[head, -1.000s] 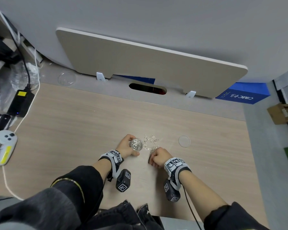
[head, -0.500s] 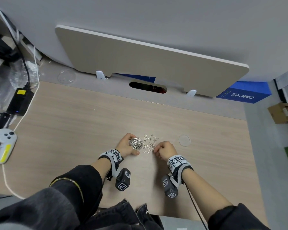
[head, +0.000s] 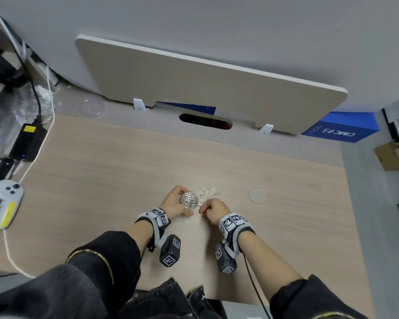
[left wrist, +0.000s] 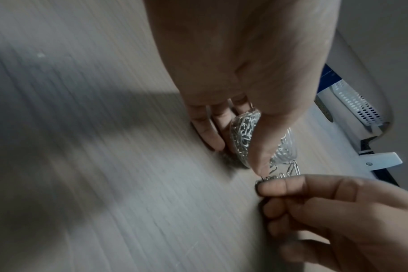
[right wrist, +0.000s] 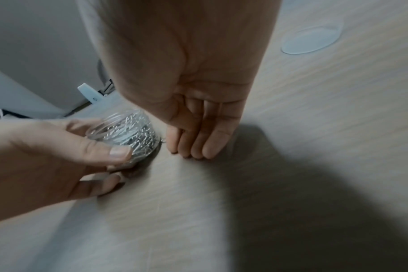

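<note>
Head view: the left hand (head: 174, 203) curls round a small clear round plastic jar (head: 189, 199) of silver paper clips standing on the pale wooden table (head: 101, 180), loose silver clips (head: 209, 192) scattered beside it. Left wrist view: its thumb and fingers clamp the jar's wall. Right wrist view: the right hand (right wrist: 186, 73) presses straight fingers (right wrist: 212, 145) tip-down beside the jar, perhaps on a clip

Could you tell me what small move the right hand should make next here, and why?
Probably pinch a few loose paper clips and drop them into the jar. The left hand grips the open, partly filled jar, and the right hand rests its fingertips on the desk beside the scattered clips; whether they already pinch one is unclear.
</note>
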`<move>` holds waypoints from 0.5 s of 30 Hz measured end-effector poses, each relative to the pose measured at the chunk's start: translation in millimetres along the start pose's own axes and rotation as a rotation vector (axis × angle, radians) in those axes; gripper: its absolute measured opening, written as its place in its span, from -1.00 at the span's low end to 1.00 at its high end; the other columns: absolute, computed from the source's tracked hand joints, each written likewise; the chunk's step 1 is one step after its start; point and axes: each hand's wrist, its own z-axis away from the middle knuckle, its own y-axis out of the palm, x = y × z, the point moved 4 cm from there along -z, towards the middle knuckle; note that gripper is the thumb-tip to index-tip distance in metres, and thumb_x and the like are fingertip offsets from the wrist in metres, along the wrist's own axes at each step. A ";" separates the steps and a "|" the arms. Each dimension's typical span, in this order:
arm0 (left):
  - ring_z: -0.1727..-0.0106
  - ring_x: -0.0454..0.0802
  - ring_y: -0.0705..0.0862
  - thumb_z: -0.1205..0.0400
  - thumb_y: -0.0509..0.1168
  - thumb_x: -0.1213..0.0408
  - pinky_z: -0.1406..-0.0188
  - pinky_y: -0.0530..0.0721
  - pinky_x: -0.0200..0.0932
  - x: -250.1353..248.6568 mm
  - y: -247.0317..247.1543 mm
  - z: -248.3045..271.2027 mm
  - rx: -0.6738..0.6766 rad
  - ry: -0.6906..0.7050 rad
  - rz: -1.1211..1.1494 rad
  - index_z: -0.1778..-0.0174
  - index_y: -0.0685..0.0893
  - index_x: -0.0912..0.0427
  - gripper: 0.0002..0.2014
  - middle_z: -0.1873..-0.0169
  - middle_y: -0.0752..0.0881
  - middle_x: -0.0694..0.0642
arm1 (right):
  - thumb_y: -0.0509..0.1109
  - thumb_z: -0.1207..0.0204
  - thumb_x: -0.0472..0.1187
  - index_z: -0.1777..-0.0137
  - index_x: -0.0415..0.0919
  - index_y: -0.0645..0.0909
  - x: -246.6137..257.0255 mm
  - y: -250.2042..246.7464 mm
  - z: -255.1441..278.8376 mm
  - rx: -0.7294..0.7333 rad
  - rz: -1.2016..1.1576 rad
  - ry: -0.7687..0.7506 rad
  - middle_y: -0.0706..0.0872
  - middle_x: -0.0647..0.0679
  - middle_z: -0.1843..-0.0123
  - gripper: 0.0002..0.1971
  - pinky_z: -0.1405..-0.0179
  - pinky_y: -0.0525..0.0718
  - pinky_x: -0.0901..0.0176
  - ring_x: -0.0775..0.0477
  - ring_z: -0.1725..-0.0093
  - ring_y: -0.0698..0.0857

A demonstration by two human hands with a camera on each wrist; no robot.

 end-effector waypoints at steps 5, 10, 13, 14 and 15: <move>0.12 -0.07 0.59 0.03 0.52 0.47 0.18 0.59 -0.25 -2.2 0.7 2.1 0.008 -0.008 0.034 0.04 0.47 0.05 -0.35 0.03 0.57 0.09 | 0.10 -0.35 -0.45 0.36 0.05 0.59 -9.1 -22.1 -7.6 -0.193 -0.094 0.036 0.72 -0.04 0.18 -0.62 0.00 0.71 0.04 -0.10 0.19 0.64; 0.10 -0.10 0.59 -0.09 0.57 0.62 0.13 0.57 -0.30 -0.5 -0.6 1.3 0.015 -0.009 0.010 0.02 0.48 0.06 -0.35 0.00 0.58 0.11 | 0.21 -0.42 -0.27 0.26 -0.18 0.64 -38.6 -47.1 0.6 -0.392 -0.125 0.228 0.80 -0.26 0.16 -0.83 0.09 0.78 -0.11 -0.33 0.16 0.78; 0.12 -0.14 0.58 -0.17 0.54 0.70 0.16 0.57 -0.39 -0.8 -1.1 0.6 0.016 -0.012 -0.005 -0.06 0.47 0.18 -0.36 0.03 0.57 0.08 | 0.27 -0.33 -0.26 0.26 -0.30 0.62 -43.7 -44.0 8.6 -0.356 -0.150 0.342 0.79 -0.33 0.19 -0.86 0.15 0.81 -0.12 -0.34 0.19 0.80; 0.13 -0.14 0.58 -0.17 0.54 0.71 0.19 0.57 -0.43 -0.9 -1.2 0.7 0.018 -0.014 -0.004 -0.07 0.46 0.20 -0.36 0.05 0.57 0.06 | 0.28 -0.30 -0.26 0.24 -0.33 0.64 -43.5 -39.7 8.1 -0.334 -0.171 0.364 0.80 -0.33 0.20 -0.84 0.15 0.81 -0.12 -0.34 0.19 0.80; 0.14 -0.15 0.58 -0.18 0.53 0.72 0.21 0.57 -0.45 -1.2 -1.3 1.2 0.018 -0.016 -0.002 -0.08 0.45 0.21 -0.36 0.06 0.57 0.05 | 0.29 -0.28 -0.26 0.27 -0.32 0.63 -42.6 -35.3 6.6 -0.330 -0.209 0.379 0.79 -0.33 0.19 -0.86 0.13 0.81 -0.14 -0.35 0.19 0.80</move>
